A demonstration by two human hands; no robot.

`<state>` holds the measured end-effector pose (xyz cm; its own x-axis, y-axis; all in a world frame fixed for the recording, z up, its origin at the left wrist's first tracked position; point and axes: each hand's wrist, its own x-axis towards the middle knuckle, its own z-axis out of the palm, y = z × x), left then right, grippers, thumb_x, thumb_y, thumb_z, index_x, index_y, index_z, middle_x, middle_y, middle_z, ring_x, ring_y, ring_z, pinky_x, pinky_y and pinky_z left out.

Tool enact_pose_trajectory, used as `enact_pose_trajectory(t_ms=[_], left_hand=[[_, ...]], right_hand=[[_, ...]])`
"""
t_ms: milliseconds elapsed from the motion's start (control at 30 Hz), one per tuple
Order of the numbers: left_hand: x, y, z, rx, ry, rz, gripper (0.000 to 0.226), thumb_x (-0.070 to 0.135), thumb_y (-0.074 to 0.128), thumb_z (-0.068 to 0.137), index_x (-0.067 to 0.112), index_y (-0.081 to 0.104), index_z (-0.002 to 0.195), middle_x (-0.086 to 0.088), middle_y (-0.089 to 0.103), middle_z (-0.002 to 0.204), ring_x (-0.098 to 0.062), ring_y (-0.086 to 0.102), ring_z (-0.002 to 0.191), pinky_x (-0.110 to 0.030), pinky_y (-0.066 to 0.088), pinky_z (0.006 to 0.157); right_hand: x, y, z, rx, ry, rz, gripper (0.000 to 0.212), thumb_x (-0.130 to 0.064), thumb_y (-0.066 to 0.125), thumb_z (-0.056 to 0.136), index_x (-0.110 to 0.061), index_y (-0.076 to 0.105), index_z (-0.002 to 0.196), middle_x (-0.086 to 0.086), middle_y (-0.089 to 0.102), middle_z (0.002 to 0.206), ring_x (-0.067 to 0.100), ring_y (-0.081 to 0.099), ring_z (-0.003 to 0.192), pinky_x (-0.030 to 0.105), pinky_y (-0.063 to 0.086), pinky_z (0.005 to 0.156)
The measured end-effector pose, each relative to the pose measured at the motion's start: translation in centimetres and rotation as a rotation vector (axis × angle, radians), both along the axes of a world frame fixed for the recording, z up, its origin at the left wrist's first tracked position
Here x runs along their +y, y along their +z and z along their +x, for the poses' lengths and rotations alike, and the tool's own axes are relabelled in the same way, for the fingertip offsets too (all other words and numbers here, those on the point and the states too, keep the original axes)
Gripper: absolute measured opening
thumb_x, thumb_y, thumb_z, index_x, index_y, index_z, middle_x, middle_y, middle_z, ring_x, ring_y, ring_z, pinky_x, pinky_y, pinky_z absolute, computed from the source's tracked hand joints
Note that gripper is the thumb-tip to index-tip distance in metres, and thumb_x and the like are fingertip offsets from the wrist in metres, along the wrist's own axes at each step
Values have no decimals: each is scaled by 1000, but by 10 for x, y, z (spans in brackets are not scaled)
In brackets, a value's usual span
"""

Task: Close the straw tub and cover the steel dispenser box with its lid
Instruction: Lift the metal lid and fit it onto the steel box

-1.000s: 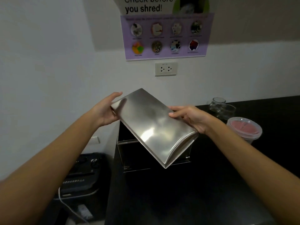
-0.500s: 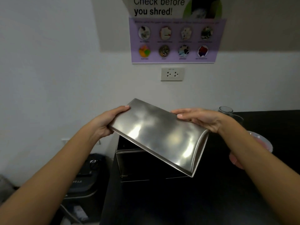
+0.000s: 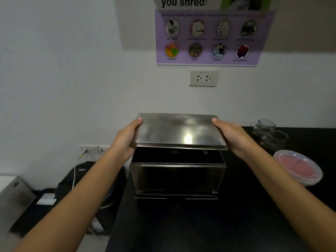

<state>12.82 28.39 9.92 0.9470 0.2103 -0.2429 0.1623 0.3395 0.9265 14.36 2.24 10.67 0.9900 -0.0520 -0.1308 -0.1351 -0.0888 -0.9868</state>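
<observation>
A flat steel lid (image 3: 179, 131) hovers nearly level just above the open top of the steel dispenser box (image 3: 177, 177), which stands on the black counter (image 3: 200, 224). My left hand (image 3: 125, 140) grips the lid's left end and my right hand (image 3: 231, 137) grips its right end. A gap shows between the lid's front edge and the box rim. The round clear straw tub (image 3: 298, 169) with a pinkish top sits on the counter to the right, with its lid on it.
Two clear glass jars (image 3: 267, 132) stand at the back right by the wall. A wall socket (image 3: 203, 78) and a purple poster (image 3: 209, 37) are above the box. Left of the counter, lower down, is a black shredder (image 3: 81, 180) with a cable.
The lid was tilted and skewed; it is now levelled, squared to the box and lowered close over the opening. The view has moved nearer the box.
</observation>
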Motion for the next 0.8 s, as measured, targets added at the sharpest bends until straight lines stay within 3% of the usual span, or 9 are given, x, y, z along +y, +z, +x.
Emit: enact_pose_trajectory(t_ms=[100,167,233,267,367,533,633,800], left_hand=[[-11,4,-3,-38,73,118,17,26,52,91,14,63,85,1,68,77,-6,63,63,-22,48,56],[-16,8,-8,-45,116,269,30,27,47,94,3,62,104,-12,68,96,-17,63,71,-37,53,68],[-14,8,-14,-11,113,411,46,29,41,96,-9,52,121,-31,55,124,-40,59,100,-48,45,92],[-12,6,-15,3,89,462,50,30,39,97,-11,47,123,-33,47,131,-44,49,114,-49,42,97],[-7,-1,-18,39,42,551,54,33,35,97,-12,43,126,-32,44,133,-43,42,122,-44,43,94],[-5,-11,-20,93,6,575,56,34,33,98,-13,41,127,-32,43,135,-43,41,125,-44,36,102],[-2,-22,-16,111,-6,591,52,38,33,97,-4,51,123,-27,51,132,-38,47,123,-39,39,98],[-4,-30,-13,142,-35,619,53,39,30,97,-2,52,122,-26,53,129,-38,49,119,-41,39,100]], right_hand=[[6,4,2,-31,-19,-113,38,-37,45,92,-11,55,118,10,63,112,26,60,103,44,46,99],[10,6,2,-35,-5,-145,38,-38,44,92,-13,54,119,10,62,114,26,59,106,45,45,99],[13,5,2,-43,5,-184,38,-39,43,92,-13,53,118,10,60,117,26,57,108,45,43,101],[14,4,1,-46,4,-208,37,-39,43,92,-13,53,115,11,60,117,27,56,108,45,42,102],[20,1,0,-16,18,-243,40,-39,41,92,-12,50,119,13,58,117,28,56,107,41,44,99],[24,-10,-3,27,10,-305,52,-40,39,92,-11,37,136,6,51,125,27,50,116,38,41,99],[23,-15,-6,70,24,-311,54,-41,39,92,-13,36,137,12,49,133,30,49,118,46,40,103],[22,-20,-8,112,17,-396,63,-44,35,93,-13,18,145,13,27,151,31,32,135,45,28,112]])
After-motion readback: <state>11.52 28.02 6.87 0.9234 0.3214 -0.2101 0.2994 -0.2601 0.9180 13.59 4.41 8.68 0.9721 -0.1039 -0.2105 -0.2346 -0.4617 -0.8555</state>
